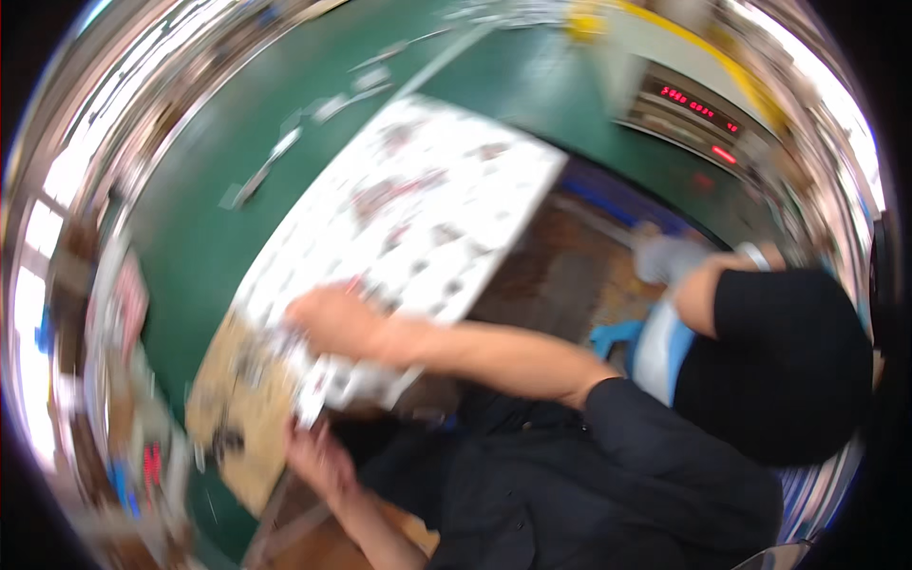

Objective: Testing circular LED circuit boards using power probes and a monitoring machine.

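Observation:
My right hand reaches across the near end of a white sheet or board dotted with dark spots. Its fingers are curled down and closed; what they hold, if anything, is hidden by the hand and by blur. Lower down, my left hand has its fingertips drawn together at a small whitish piece, too smeared to name. Between the hands lies a crumpled-looking white patch with dark marks. A tan board with small dark bits on it lies left of my hands.
A green worktop spreads beyond the sheet, with several small whitish strips on it. A pale device with a red lit display stands far right. Close on the right is another person with a black sleeve; a blue thing is beside them.

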Demonstrator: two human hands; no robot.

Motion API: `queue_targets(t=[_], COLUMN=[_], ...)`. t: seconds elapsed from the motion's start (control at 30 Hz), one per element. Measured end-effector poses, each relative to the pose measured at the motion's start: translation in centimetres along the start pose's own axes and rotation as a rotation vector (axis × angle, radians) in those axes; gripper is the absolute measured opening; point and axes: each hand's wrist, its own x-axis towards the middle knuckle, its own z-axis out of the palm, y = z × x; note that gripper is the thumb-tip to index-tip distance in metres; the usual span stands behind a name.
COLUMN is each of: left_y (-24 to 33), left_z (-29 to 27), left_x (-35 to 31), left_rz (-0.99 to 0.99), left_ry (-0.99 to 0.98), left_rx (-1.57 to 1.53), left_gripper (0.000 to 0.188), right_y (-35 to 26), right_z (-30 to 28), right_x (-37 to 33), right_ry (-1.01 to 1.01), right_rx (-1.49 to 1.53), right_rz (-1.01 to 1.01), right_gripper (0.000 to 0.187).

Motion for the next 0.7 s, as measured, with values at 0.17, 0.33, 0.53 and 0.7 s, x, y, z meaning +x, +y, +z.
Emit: queue_targets(t=[0.17,0.33,0.53,0.7], left_y=[-4.5,-8.0,-7.5,-7.2], left_z=[2.5,4.7,3.7,2.1], left_x=[8.0,8.2,10.6,11.7], left_rz=[0.402,0.414,0.490,0.505], left_ry=[0.172,0.306,0.376,0.399], left_rx=[-0.366,-0.534,-0.434,-0.408], left_gripper=[0.022,0.022,0.018,0.020], right_y=[-1.6,-1.7,-2.7,-3.3], right_z=[2.7,6.4,9.2,11.3], right_x=[12.3,14.3,16.7,17.6], right_ry=[-0.106,-0.354,-0.416,-0.455], right_rx=[-0.289,-0.526,-0.666,-0.742], right_rz=[-0.442,-0.476,-0.454,-0.435], right_gripper=[0.010,0.017,0.022,0.023])
